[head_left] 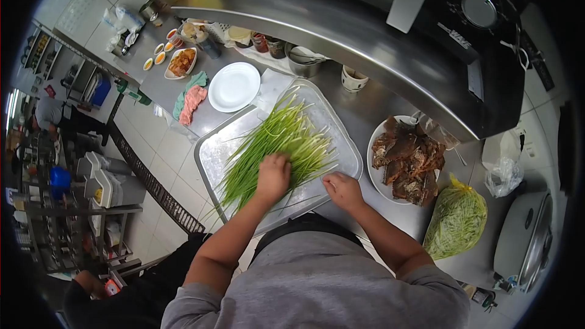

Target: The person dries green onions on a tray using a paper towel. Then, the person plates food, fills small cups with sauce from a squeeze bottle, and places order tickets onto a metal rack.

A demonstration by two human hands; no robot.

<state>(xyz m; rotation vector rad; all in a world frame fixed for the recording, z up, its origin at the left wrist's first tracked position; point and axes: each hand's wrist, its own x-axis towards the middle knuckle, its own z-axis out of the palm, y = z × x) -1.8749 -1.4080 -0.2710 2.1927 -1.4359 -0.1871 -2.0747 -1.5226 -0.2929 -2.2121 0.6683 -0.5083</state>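
A large heap of long green stalks with pale ends [268, 146] lies spread on a metal tray [348, 151]. My left hand [274, 175] rests on the middle of the heap, its fingers curled and partly hidden among the stalks. Over the tray's right edge, near the pale ends, my right hand [342, 189] is closed, fingers pressed together; what it holds, if anything, is too small to tell.
A white plate [234, 87] and pink cloth [193, 100] lie beyond the tray. Right of it are a bowl of browned food [407, 161], a bagged green vegetable [457, 219] and a steel-lidded cooker [525, 237]. Another person [122, 295] is at lower left.
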